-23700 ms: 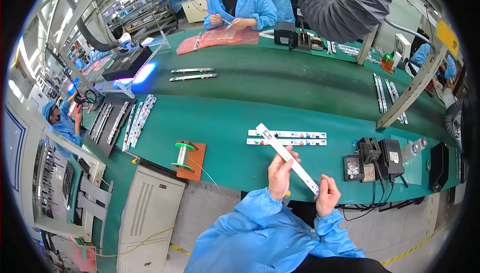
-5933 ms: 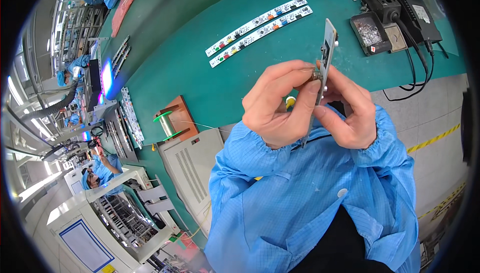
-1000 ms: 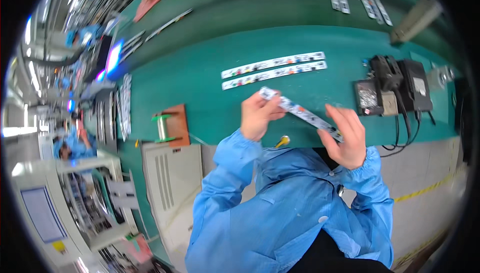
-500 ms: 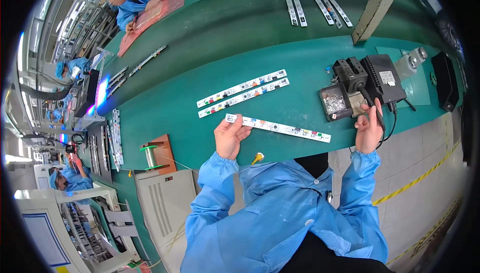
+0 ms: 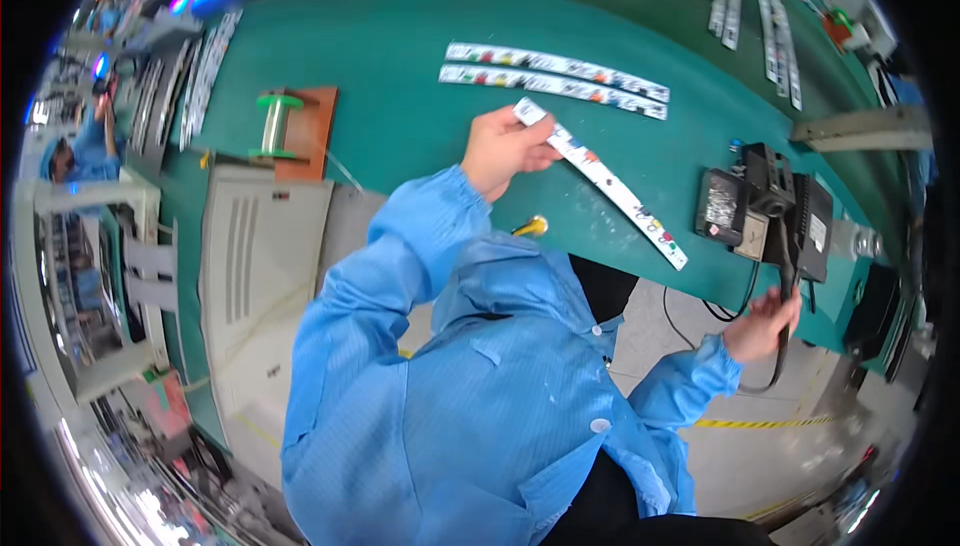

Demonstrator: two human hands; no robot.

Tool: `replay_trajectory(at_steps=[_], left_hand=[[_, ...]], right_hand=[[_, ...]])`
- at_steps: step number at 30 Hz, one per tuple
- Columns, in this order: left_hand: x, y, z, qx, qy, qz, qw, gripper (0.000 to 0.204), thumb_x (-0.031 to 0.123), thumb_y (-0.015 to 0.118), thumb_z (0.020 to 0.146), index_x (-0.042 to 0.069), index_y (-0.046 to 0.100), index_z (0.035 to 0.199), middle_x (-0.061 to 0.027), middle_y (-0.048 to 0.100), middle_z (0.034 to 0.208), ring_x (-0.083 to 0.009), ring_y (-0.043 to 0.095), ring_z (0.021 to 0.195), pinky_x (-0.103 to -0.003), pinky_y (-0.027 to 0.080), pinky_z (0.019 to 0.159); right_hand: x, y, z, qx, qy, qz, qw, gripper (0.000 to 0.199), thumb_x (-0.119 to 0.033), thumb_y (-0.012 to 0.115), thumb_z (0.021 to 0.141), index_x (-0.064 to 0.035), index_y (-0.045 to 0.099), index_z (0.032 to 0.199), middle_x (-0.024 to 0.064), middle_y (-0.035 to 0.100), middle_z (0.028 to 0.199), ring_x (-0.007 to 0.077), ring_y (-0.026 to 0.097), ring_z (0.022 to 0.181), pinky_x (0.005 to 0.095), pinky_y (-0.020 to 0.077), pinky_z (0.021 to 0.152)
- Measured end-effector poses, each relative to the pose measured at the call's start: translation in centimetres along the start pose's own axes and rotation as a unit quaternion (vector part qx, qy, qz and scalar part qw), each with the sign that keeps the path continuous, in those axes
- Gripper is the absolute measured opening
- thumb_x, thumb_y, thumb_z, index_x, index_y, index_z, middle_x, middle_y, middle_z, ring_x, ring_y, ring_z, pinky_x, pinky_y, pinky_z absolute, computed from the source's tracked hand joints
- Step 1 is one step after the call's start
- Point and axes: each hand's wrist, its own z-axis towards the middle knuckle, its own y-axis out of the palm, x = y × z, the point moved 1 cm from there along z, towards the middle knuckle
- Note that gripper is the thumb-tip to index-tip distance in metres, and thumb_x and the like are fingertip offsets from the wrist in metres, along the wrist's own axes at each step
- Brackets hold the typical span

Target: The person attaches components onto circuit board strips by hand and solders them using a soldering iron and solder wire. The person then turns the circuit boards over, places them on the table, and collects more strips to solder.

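Observation:
My left hand [image 5: 508, 151] pinches one end of a long, narrow white circuit board [image 5: 610, 184] between thumb and fingers. The board slants down to the right, with small coloured parts along it. My right hand [image 5: 762, 328], slightly blurred, is closed around the dark handle of a soldering iron [image 5: 787, 261] beside its stand; a dark cord loops below the hand. The soldering iron's tip is hidden at the stand. Beyond my left hand, two similar circuit boards [image 5: 555, 77] lie side by side on the green bench mat [image 5: 390, 76].
A soldering iron stand [image 5: 767, 181] with a small metal-filled tray [image 5: 721, 206] and a black box [image 5: 815, 231] occupy the right side. At left, a solder wire spool [image 5: 275, 126] sits on a brown holder. More boards [image 5: 780, 46] lie far right, near a post [image 5: 860, 131].
My view has turned, shifting the bench. My right hand has gone from open fingers beside the stand to gripping the soldering iron. The held board now slopes more steeply.

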Motion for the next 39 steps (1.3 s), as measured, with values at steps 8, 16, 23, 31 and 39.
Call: replay_trajectory(at_steps=[8,16,23,31,39], left_hand=[[0.1,0.1,-0.2,-0.003,0.002,-0.002,1.0,0.021,0.02,0.067,0.093,0.003,0.065,0.105,-0.0087,0.071,0.098,-0.0145,0.069,0.082,-0.026,0.055,0.07],[-0.4,0.3,-0.2,0.003,0.011,-0.009,1.0,0.022,0.018,0.068,0.092,0.002,0.066,0.106,-0.0097,0.072,0.096,-0.0161,0.07,0.081,-0.027,0.056,0.07],[-0.6,0.3,-0.1,0.003,0.01,-0.013,1.0,0.021,0.017,0.068,0.092,0.002,0.067,0.106,-0.0095,0.072,0.095,-0.0166,0.07,0.081,-0.027,0.055,0.07],[-0.6,0.3,-0.2,0.0,0.011,-0.023,1.0,0.022,0.017,0.068,0.091,0.001,0.066,0.106,-0.0097,0.072,0.095,-0.0164,0.07,0.08,-0.027,0.055,0.07],[-0.3,1.0,-0.7,-0.009,-0.059,-0.011,0.998,0.026,0.023,0.067,0.093,0.001,0.065,0.106,-0.0105,0.07,0.098,-0.0157,0.068,0.087,-0.028,0.054,0.077]], right_hand=[[-1.6,4.0,-7.0,-0.289,-0.007,0.097,0.952,0.029,-0.017,0.065,0.086,0.0086,0.063,0.099,0.0147,0.06,0.09,0.0171,0.052,0.068,0.0292,0.0419,0.058],[-2.2,11.7,-9.2,-0.485,-0.034,0.079,0.871,0.018,-0.007,0.062,0.083,0.008,0.065,0.093,0.0078,0.056,0.071,0.0108,0.046,0.058,0.0243,0.0343,0.052],[-0.6,12.2,-8.8,-0.512,-0.02,0.07,0.856,0.019,-0.005,0.06,0.086,0.0093,0.065,0.099,0.0141,0.061,0.09,0.0183,0.058,0.073,0.0277,0.0474,0.066],[-1.4,11.1,-10.1,-0.474,-0.164,0.051,0.863,0.032,-0.02,0.053,0.095,0.006,0.062,0.113,0.0171,0.066,0.086,0.02,0.062,0.072,0.0316,0.0489,0.067],[-0.3,12.3,-12.1,-0.499,-0.385,-0.136,0.765,0.048,0.006,0.076,0.072,-0.0015,0.061,0.117,0.0218,0.066,0.108,0.0362,0.067,0.092,0.0382,0.0539,0.078]])
